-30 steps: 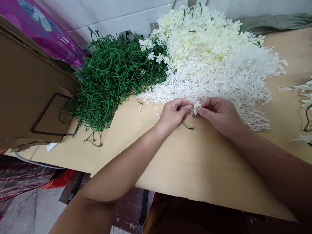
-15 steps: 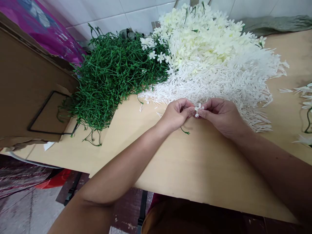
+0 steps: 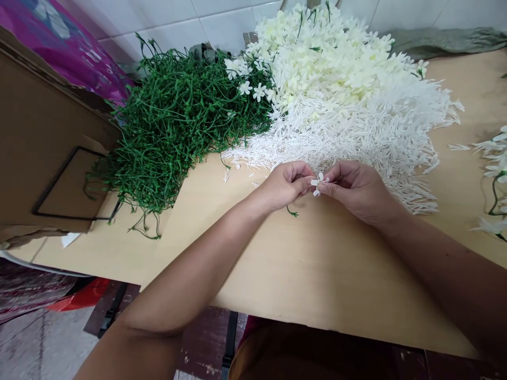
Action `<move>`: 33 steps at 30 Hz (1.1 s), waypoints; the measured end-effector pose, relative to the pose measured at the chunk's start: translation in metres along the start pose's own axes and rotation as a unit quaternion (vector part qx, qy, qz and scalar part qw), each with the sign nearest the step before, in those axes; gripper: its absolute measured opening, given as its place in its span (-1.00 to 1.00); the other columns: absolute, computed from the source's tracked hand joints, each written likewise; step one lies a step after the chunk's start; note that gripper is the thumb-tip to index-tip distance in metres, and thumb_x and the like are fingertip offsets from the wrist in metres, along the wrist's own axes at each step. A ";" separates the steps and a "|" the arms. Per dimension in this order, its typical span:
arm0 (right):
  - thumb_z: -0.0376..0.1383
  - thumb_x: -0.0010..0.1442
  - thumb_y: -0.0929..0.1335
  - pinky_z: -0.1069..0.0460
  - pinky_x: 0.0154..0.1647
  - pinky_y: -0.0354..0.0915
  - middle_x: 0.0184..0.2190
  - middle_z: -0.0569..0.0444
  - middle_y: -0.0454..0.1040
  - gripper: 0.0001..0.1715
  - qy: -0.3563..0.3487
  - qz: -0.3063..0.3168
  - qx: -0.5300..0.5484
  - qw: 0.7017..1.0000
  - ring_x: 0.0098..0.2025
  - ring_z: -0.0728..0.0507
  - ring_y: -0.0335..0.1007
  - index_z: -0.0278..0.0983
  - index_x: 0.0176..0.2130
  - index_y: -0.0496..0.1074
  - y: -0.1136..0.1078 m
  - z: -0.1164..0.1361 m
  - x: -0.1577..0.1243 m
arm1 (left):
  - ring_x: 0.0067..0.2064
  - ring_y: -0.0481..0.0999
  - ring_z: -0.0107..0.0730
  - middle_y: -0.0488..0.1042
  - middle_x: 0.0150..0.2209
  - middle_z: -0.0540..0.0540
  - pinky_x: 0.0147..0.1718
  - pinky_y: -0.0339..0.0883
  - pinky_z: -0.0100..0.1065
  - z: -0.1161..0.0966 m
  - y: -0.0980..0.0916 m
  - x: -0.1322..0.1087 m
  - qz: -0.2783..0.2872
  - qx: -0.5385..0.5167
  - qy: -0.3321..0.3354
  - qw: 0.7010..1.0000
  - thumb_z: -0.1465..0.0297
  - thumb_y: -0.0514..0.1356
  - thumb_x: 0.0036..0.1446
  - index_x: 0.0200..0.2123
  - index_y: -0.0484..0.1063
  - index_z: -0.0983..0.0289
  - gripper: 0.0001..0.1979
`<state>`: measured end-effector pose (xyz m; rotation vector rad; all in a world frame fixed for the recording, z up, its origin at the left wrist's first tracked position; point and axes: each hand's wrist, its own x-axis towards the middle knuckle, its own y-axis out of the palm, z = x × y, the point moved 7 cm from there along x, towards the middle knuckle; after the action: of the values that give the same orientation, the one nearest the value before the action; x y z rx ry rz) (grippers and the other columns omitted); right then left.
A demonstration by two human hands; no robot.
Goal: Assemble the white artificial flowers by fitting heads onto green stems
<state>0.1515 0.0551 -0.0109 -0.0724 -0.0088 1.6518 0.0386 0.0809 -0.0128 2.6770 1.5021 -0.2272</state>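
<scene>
Head view only, landmark = green stem pile [image 3: 190,116]. Change over the last second: the white flower [image 3: 319,182] goes from bunched to splayed between the fingertips, and less of the green stem [image 3: 292,212] shows under the left hand [image 3: 291,182]; hands barely shift. Left hand is pinched on that stem (contact point hidden behind the fingers). Right hand [image 3: 354,184] grasps the flower's edge, thumb against finger. Flower sits right of the stem pile and nearer the wearer, just above the table [image 3: 285,264]. White sprig heap [image 3: 356,132] and blossom heap [image 3: 336,58] are right of the stem pile, cardboard box [image 3: 51,142] left of it. My read: fine fingertip adjustment, flower and stem in hand, neither set down.
</scene>
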 end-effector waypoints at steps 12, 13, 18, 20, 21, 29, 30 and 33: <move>-0.13 -0.25 0.54 0.10 -0.49 0.21 -0.56 0.15 0.40 -0.60 -0.005 0.012 -0.003 1.000 -0.50 0.04 0.29 -0.30 -0.53 0.35 -0.003 -0.003 0.003 | -0.57 0.25 -0.67 0.33 -0.59 -0.08 -0.54 0.11 -0.52 0.002 -0.002 -0.003 -0.013 0.002 0.031 0.999 0.44 0.25 0.00 -0.50 0.34 0.36 -0.86; -0.13 -0.24 0.54 0.09 -0.47 0.22 -0.55 0.15 0.41 -0.60 -0.005 0.011 -0.005 1.000 -0.49 0.03 0.29 -0.30 -0.53 0.36 -0.004 -0.003 0.003 | -0.57 0.26 -0.67 0.34 -0.59 -0.08 -0.54 0.13 -0.53 0.003 -0.002 -0.002 -0.021 -0.007 0.027 0.999 0.45 0.26 -0.01 -0.49 0.34 0.36 -0.87; -0.16 -0.26 0.54 0.08 -0.46 0.22 -0.57 0.14 0.40 -0.61 0.007 0.014 0.003 1.000 -0.50 0.02 0.29 -0.31 -0.53 0.36 -0.004 -0.004 0.004 | -0.59 0.29 -0.68 0.35 -0.62 -0.09 -0.56 0.16 -0.55 0.004 -0.004 -0.002 -0.039 -0.026 -0.007 0.999 0.53 0.24 -0.01 -0.50 0.32 0.36 -0.88; -0.16 -0.27 0.55 0.09 -0.47 0.21 -0.57 0.15 0.39 -0.60 0.011 0.013 0.008 1.000 -0.51 0.03 0.28 -0.31 -0.54 0.36 -0.004 -0.004 0.004 | -0.60 0.29 -0.69 0.35 -0.64 -0.09 -0.57 0.16 -0.56 0.003 -0.004 -0.002 -0.043 -0.023 -0.015 0.999 0.55 0.24 -0.01 -0.52 0.32 0.37 -0.87; -0.16 -0.27 0.55 0.09 -0.47 0.20 -0.58 0.15 0.39 -0.60 0.014 0.014 0.011 1.000 -0.51 0.04 0.27 -0.31 -0.54 0.36 -0.005 -0.005 0.004 | -0.61 0.29 -0.69 0.35 -0.65 -0.09 -0.58 0.15 -0.56 0.003 -0.004 -0.002 -0.043 -0.021 -0.016 0.999 0.57 0.23 -0.01 -0.52 0.32 0.37 -0.87; -0.15 -0.30 0.56 0.10 -0.50 0.17 -0.56 0.16 0.36 -0.58 0.013 0.034 0.004 0.999 -0.50 0.05 0.25 -0.30 -0.56 0.34 -0.004 -0.008 0.005 | -0.67 0.24 -0.72 0.32 -0.70 -0.11 -0.66 0.09 -0.61 0.003 0.002 -0.001 -0.027 -0.033 -0.011 0.999 0.58 0.24 -0.01 -0.56 0.29 0.37 -0.82; -0.14 -0.30 0.56 0.10 -0.50 0.17 -0.56 0.16 0.36 -0.57 0.013 0.036 0.000 0.999 -0.50 0.04 0.25 -0.30 -0.56 0.34 -0.004 -0.008 0.005 | -0.67 0.24 -0.73 0.32 -0.71 -0.12 -0.67 0.08 -0.61 0.002 0.002 -0.001 -0.024 -0.033 -0.013 0.999 0.60 0.22 0.00 -0.56 0.28 0.37 -0.82; -0.11 -0.31 0.56 0.10 -0.52 0.16 -0.57 0.16 0.35 -0.55 0.020 0.043 -0.013 0.999 -0.51 0.04 0.26 -0.30 -0.56 0.34 -0.002 -0.008 0.006 | -0.69 0.22 -0.72 0.29 -0.73 -0.12 -0.68 0.05 -0.61 0.002 0.003 -0.001 -0.013 -0.028 -0.023 0.999 0.66 0.16 0.02 -0.58 0.26 0.37 -0.79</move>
<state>0.1532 0.0605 -0.0188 -0.1263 0.0041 1.7356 0.0405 0.0780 -0.0143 2.5928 1.5074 -0.2445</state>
